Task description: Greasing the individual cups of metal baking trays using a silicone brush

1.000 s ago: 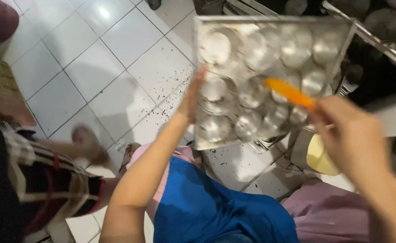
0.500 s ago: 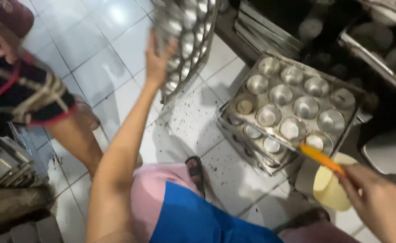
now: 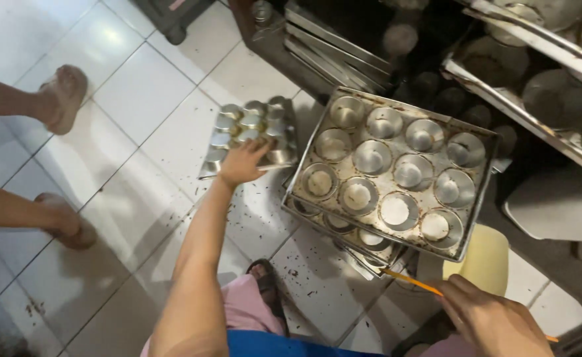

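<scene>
Left hand (image 3: 241,163) gripped muffin tray (image 3: 251,132) on tiled floor (image 3: 139,99); right hand (image 3: 496,320) held orange stick (image 3: 413,283). Lay tray flat, clear of the stacked trays (image 3: 397,168).

— What can't you make out here?

— The lower metal muffin trays (image 3: 360,248) hide under the top twelve-cup metal muffin tray (image 3: 397,168); their number is unclear. The thin orange stick (image 3: 413,283) vanishes into the right hand (image 3: 492,324).

— And the edges?

— The bystander's two bare legs (image 3: 13,211) are cut off at left. The dark rack's round tins (image 3: 555,99) blur.
</scene>
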